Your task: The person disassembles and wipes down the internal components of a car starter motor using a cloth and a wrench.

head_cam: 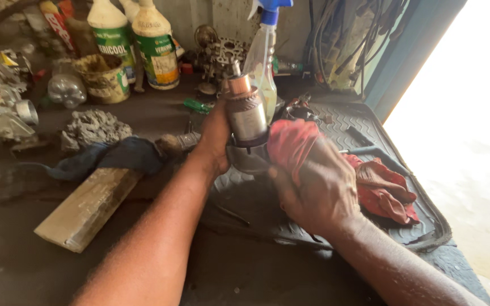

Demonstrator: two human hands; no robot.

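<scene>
My left hand (214,141) grips the metal motor part (245,122) from behind, standing it upright over the black rubber mat (370,122). My right hand (319,190) is clenched on a red rag (290,141), pressed to the part's lower end. It looks heavy, rigid and probably greasy, so I judge the wide lower housing the safest hold. Left of the part lie a blue cloth (126,156) and a wooden block (86,207); behind it stands a spray bottle (263,56).
</scene>
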